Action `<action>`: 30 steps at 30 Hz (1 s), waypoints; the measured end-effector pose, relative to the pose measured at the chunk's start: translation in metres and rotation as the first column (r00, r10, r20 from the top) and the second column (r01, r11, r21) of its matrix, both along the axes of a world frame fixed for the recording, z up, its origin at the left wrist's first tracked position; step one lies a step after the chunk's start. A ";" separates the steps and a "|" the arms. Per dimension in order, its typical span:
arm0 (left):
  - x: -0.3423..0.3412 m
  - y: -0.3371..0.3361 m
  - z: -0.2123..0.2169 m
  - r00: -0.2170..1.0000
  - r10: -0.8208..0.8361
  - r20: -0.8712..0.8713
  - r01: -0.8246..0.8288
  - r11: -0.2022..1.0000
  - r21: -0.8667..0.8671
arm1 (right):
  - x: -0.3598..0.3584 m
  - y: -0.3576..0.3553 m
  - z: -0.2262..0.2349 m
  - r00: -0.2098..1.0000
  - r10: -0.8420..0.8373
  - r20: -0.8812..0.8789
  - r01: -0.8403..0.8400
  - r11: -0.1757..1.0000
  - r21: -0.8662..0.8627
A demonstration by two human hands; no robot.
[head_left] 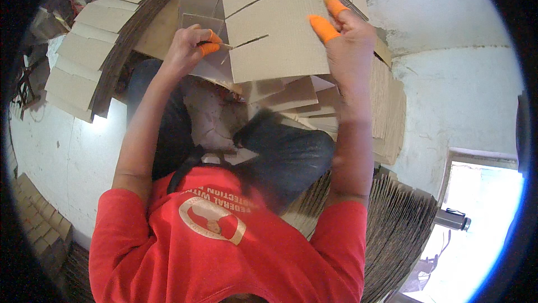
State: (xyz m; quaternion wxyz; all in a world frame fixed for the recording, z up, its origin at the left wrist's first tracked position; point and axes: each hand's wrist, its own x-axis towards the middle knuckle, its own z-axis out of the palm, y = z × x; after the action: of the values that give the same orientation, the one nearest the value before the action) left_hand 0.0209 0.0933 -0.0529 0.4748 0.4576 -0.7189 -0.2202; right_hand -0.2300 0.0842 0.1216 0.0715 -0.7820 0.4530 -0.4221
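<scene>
Item: slotted card point(274, 23), flat corrugated sheet with three cut slots running in from its left edge.
Location: held up over the card pile point(280, 98).
Left hand point(188, 48): closed at the card's left edge beside the lowest slot, pinching a thin tool, orange finger cots on.
Right hand point(350, 40): fingers spread, gripping the card's right edge.
Handling, judged: light, stiff across the flutes, weak at the slots, easily creased. Hold by the solid right margin and edges, not the tabs.
Nearby: flattened stacks point(84, 62) left of the card.
</scene>
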 end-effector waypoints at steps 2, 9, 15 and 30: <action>0.000 0.000 0.000 1.000 -0.009 -0.010 0.009 1.000 -0.006 | -0.004 -0.002 0.002 1.000 -0.018 -0.022 0.017 0.999 -0.043; 0.000 0.003 0.002 0.999 -0.019 -0.039 0.020 1.000 0.017 | -0.008 0.005 0.005 0.996 -0.037 -0.077 0.036 0.999 -0.015; 0.000 0.003 0.005 0.999 -0.010 -0.030 0.011 0.999 0.038 | -0.001 0.019 0.006 0.997 -0.047 -0.055 0.050 0.998 0.049; 0.002 -0.004 -0.007 0.997 -0.056 -0.059 0.054 0.998 -0.029 | 0.029 -0.007 -0.029 0.942 0.107 -0.318 -0.087 0.993 0.076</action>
State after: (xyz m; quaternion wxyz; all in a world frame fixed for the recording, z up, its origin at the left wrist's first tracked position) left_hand 0.0225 0.0888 -0.0596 0.4961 0.4243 -0.7196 -0.2368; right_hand -0.2015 0.0776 0.0923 0.0410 -0.8591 0.4321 -0.2713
